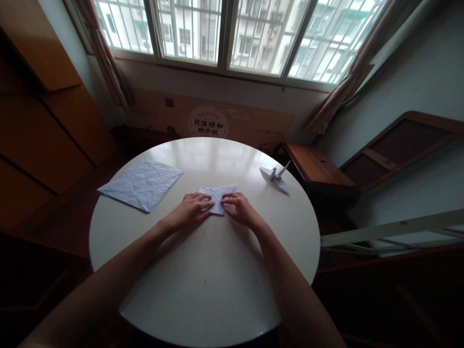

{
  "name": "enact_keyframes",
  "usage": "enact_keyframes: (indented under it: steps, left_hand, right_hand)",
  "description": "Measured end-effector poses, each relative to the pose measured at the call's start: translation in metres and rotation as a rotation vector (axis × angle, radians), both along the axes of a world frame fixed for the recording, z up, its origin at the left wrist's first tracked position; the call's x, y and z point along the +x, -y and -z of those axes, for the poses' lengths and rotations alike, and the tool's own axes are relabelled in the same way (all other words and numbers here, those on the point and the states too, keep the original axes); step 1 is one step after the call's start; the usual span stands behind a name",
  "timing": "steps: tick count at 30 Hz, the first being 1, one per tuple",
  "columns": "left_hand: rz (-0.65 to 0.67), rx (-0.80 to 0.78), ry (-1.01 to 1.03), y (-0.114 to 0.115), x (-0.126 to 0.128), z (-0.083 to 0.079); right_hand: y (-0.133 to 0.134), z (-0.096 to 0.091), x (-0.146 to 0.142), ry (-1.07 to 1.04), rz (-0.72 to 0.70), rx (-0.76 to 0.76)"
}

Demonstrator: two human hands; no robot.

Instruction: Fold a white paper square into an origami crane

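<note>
Between the fingers of our left hand (194, 208) and right hand (239, 209), the folded white paper (217, 194) lies on the round table (206, 270); our left fingers, slightly apart, rest over its left side, our right ones curl at its right edge, and whether they pinch it we cannot tell. Left of our fingers lies a creased sheet (143, 186), to their right a paper crane (275, 177)

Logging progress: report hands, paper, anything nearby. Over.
Left hand, right hand both touching folded paper. It's on table, between them. Nearby: crane off right, creased paper off left.
</note>
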State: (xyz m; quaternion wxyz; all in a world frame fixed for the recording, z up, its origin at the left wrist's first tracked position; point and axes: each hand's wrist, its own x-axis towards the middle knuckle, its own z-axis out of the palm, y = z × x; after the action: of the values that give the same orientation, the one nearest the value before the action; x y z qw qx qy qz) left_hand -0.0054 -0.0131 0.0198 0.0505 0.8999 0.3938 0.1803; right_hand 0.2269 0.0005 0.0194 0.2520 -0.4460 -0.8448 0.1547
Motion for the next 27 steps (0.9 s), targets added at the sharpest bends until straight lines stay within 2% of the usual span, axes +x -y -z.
enact_keyframes:
  steps: [15,27]
  left_hand:
    - [0.034,-0.001,0.068,-0.0027,-0.0024,-0.0022]
    - [0.04,0.0,0.067,0.0005,0.0005,-0.0071]
  right_hand:
    - [0.0038,0.0005,-0.0008,0.037,-0.058,0.011]
    - [0.0051,-0.0002,-0.0014,0.048,-0.042,0.0]
